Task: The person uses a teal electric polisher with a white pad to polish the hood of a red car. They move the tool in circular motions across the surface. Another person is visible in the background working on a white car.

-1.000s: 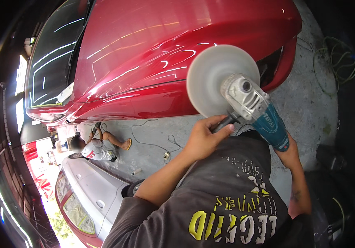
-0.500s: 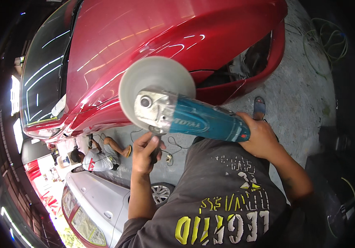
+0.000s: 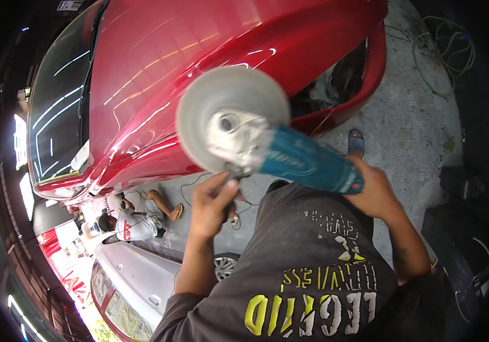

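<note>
Both my hands hold a teal polisher [image 3: 307,159] with a silver gear head and a round pale pad [image 3: 199,102]. The pad's outline is smeared, and it hangs over the front fender of the red car [image 3: 159,62]. Whether the pad touches the paint I cannot tell. My left hand [image 3: 213,199] is closed round the dark side handle beside the gear head. Around the rear end of the teal body my right hand [image 3: 373,188] is wrapped, its palm partly hidden.
The car's headlight opening [image 3: 335,82] shows dark inside. A pale green hose [image 3: 447,51] lies coiled on the concrete floor [image 3: 395,125]. Down to the left, a co-worker [image 3: 136,222] crouches near a silver car [image 3: 136,268]. A thin cable runs across the floor there.
The polisher has shifted a little to the right, with both hands moving along. My grip stays the same on each end. My view of the red car has slid slightly left.
</note>
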Demonstrator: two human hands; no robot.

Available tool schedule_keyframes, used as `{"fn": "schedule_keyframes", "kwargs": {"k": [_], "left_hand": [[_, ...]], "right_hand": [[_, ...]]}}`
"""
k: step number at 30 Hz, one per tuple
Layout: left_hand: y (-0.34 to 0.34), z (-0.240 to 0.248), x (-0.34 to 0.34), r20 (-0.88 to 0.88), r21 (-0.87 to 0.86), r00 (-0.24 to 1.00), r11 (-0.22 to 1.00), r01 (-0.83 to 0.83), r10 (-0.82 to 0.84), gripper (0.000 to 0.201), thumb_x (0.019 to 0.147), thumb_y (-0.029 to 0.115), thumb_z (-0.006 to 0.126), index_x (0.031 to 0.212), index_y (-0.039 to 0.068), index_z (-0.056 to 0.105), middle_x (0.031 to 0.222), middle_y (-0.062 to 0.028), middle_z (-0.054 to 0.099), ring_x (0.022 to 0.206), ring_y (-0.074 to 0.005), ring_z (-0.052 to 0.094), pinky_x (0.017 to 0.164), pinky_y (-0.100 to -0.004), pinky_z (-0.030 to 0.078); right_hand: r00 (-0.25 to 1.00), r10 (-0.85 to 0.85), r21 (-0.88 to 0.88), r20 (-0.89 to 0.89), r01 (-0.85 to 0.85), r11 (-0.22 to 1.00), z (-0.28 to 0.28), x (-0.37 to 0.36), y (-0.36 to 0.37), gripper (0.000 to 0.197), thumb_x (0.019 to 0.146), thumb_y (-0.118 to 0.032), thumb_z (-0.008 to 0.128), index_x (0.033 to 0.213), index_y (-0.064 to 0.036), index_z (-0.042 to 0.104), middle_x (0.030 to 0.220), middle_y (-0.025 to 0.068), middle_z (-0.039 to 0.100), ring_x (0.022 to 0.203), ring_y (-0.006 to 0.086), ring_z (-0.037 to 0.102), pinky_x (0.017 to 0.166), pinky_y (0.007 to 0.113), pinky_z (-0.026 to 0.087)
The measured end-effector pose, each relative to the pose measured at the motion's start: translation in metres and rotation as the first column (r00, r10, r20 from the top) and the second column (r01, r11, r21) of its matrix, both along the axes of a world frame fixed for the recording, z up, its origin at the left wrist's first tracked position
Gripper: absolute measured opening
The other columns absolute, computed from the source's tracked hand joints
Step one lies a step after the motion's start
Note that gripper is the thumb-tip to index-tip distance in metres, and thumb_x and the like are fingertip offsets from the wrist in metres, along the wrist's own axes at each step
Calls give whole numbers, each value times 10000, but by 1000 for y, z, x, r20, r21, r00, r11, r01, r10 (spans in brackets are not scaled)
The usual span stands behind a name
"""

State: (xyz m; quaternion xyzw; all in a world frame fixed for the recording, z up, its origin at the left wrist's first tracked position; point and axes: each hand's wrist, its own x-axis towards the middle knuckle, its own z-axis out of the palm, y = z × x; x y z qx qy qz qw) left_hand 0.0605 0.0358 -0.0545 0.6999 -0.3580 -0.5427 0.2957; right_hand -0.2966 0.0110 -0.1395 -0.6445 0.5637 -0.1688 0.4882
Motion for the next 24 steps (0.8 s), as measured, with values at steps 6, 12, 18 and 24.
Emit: {"fn": "schedule_keyframes", "kwargs": {"k": [6,12,18,24], "left_hand": [[-59,16,-68,-74,25,979,981,191,-188,412,1079,275,640,1353,-33,655,852,-86,728,502,-77,541,468,-209,407],[-46,26,-45,-53,52,989,989,140,-137,431,1073,287,640,1358,-36,647,865,-128,737,493,-80,535,464,-209,410],[-30,28,-23,-42,46,998,998,42,-40,398,1080,248,638,1347,-47,657,867,-126,751,497,-75,533,472,-208,410],[-25,26,-13,-59,21,998,999,35,-34,387,1074,246,645,1325,-48,666,870,-136,751,514,-71,525,483,-218,434]], "right_hand": [[992,-121,64,-18,122,990,-3,-62,-2,598,782,-163,866,1321,-46,632,1113,216,760,1066,356,752,930,415,569],[997,-72,157,39,66,985,4,-39,-7,635,785,-203,851,1355,-53,617,1134,229,754,1078,423,734,924,462,572],[1000,-5,80,4,5,997,5,-18,-11,618,778,-256,834,1335,-95,622,1115,216,756,1061,452,716,930,501,563],[1000,-9,65,2,9,998,10,-8,-14,591,776,-249,836,1309,-95,633,1105,208,759,1054,444,717,925,503,562]]}}
